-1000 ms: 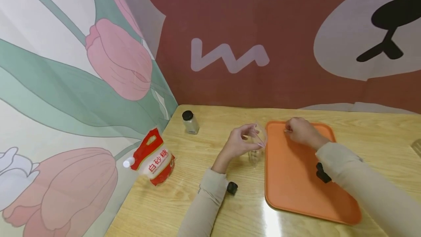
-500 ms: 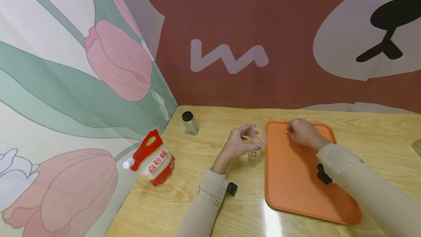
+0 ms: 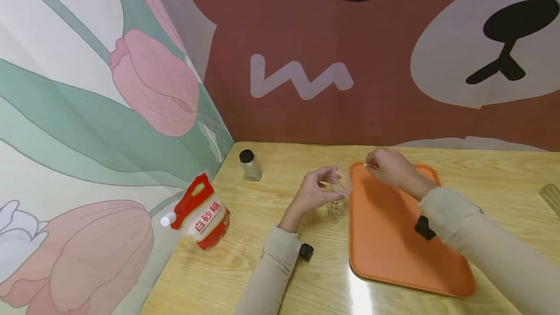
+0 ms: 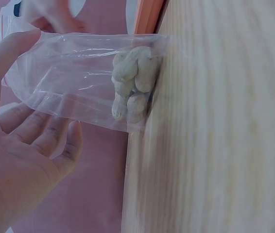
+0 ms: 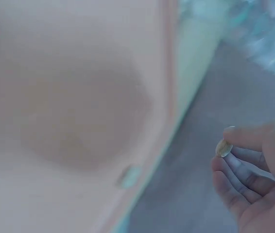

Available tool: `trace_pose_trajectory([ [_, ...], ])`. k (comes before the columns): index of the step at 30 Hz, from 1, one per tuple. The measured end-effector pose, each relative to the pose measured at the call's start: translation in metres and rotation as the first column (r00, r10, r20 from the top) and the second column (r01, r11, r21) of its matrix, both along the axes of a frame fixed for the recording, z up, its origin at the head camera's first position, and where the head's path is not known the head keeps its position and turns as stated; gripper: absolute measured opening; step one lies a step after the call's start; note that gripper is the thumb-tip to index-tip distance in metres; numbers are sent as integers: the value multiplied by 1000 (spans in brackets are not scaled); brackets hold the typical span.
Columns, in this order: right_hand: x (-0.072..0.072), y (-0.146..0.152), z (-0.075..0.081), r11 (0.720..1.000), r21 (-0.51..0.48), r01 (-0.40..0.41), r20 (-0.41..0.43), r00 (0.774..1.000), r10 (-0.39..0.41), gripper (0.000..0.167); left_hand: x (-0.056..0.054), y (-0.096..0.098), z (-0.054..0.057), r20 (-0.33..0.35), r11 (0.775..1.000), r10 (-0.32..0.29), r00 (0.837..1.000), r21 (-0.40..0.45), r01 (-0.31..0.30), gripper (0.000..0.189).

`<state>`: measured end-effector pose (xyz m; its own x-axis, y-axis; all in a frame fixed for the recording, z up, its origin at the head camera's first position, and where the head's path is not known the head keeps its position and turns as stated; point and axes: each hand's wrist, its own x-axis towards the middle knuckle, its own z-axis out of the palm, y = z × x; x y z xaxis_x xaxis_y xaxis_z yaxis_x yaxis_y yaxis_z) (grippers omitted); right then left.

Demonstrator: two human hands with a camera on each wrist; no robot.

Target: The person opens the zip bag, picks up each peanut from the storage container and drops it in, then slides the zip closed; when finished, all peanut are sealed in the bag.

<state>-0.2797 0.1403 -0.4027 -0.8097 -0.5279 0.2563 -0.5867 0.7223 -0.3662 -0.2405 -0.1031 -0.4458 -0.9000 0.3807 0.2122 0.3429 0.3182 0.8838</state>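
My left hand (image 3: 316, 189) holds a clear plastic bag (image 3: 336, 205) by its top, with the mouth spread between thumb and fingers. Several unshelled peanuts (image 4: 132, 80) lie in the bottom of the bag, which stands on the table just left of an orange tray (image 3: 393, 256). Over the far left corner of the tray is my right hand (image 3: 391, 166). In the right wrist view, its thumb and fingers pinch one peanut (image 5: 224, 148). The bag's mouth is to the left of this hand, apart from it.
On the wooden table (image 3: 227, 276), a red and white sugar pouch (image 3: 205, 215) stands at the left. A small jar with a black lid (image 3: 251, 165) is farther back. A slotted object (image 3: 550, 196) shows at the right edge. Printed cloths hang behind and left.
My right hand has risen from over the tray and moved left towards the bag, carrying the peanut. The left hand keeps its hold on the bag. The head view has shifted slightly.
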Motion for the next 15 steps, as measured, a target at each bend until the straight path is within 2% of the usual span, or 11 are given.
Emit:
trace_pose_trajectory([
  [7, 19, -28, 31, 998, -14, -61, -67, 996, 59, 11, 0, -1, 0, -13, 1000, 0, 1000, 4, 0, 68],
  [15, 37, -45, 44, 993, -9, -121, -151, 981, 118, 11, 0, 0, 0, -20, 1000, 6, 1000, 5, -6, 68],
])
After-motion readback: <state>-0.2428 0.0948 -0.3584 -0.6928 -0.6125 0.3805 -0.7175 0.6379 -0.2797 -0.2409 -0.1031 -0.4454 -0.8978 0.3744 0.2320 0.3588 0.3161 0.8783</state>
